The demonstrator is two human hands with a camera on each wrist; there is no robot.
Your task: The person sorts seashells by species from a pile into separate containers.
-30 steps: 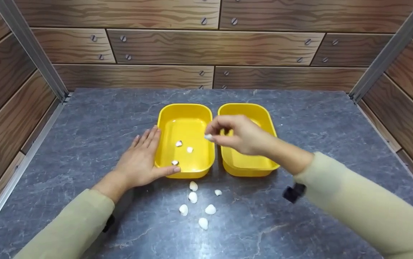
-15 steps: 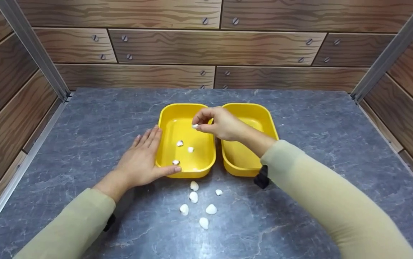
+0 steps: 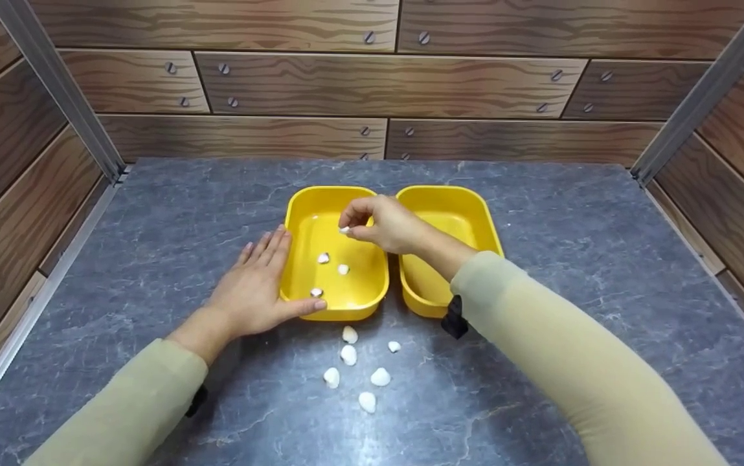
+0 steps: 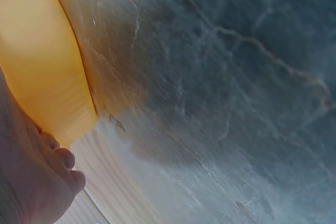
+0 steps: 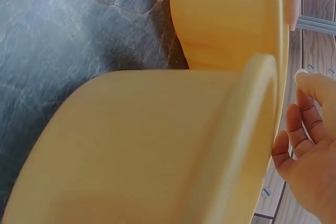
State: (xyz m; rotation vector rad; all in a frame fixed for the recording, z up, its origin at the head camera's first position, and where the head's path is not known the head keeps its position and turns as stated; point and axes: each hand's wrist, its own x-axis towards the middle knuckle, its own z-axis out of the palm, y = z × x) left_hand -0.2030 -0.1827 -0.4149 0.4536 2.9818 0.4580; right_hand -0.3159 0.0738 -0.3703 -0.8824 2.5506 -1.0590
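Observation:
My right hand (image 3: 388, 225) pinches a small white seashell (image 3: 344, 230) between thumb and fingertips, above the left yellow bin (image 3: 336, 314). In the right wrist view that hand (image 5: 310, 145) is beyond the bin rims, the shell barely showing at its fingertips. My left hand (image 3: 245, 291) rests with straight fingers along the left bin's outer left side, its thumb over the near rim. In the left wrist view, curved fingertips of the left hand (image 4: 39, 177) touch the yellow wall (image 4: 50, 61). Several small shells (image 3: 324, 257) lie inside the left bin.
A second yellow bin (image 3: 491, 223) stands just right of the first, partly behind my right forearm. Several white shells (image 3: 348, 355) are scattered on the grey marbled table (image 3: 216, 194) in front of the bins. Wood-patterned walls (image 3: 372, 84) enclose the table at the back and sides.
My right hand has moved left with the pinched shell, from between the two bins to over the left bin. The left hand has stayed in place.

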